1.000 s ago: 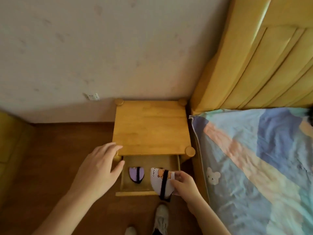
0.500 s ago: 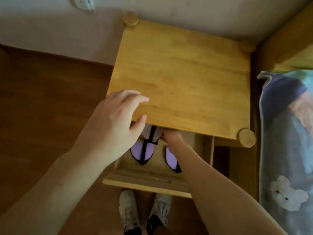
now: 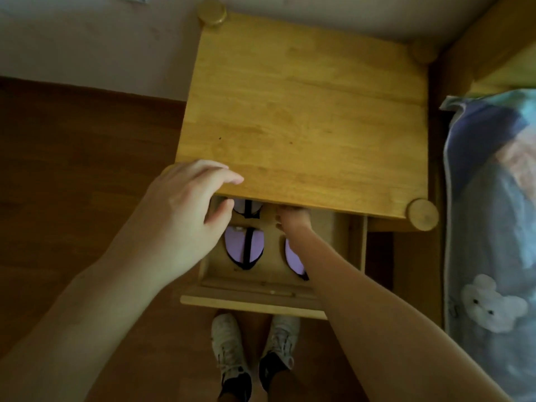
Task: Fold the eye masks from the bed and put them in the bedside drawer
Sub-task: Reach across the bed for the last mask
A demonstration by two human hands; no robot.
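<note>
The bedside drawer point(image 3: 255, 303) stands pulled out under the wooden table top point(image 3: 304, 117). Inside lie a folded purple eye mask point(image 3: 236, 249) with a black strap, a second purple mask point(image 3: 291, 259) partly hidden by my right forearm, and a white mask point(image 3: 242, 207) at the back, half under the table top. My right hand point(image 3: 293, 223) reaches deep into the drawer, a little right of the white mask; its fingertips are hidden under the top. My left hand point(image 3: 185, 216) rests on the table's front-left corner, fingers spread, holding nothing.
The bed with a patterned blue cover point(image 3: 493, 227) runs along the right, close to the table. My two shoes point(image 3: 252, 352) stand on the brown wooden floor point(image 3: 87, 184) just in front of the drawer. A pale wall point(image 3: 87, 39) is behind the table.
My right hand carried the white mask from the drawer's front to its back; the mask now lies apart from the hand. My head tipped down and closer. My left hand settled on the table corner.
</note>
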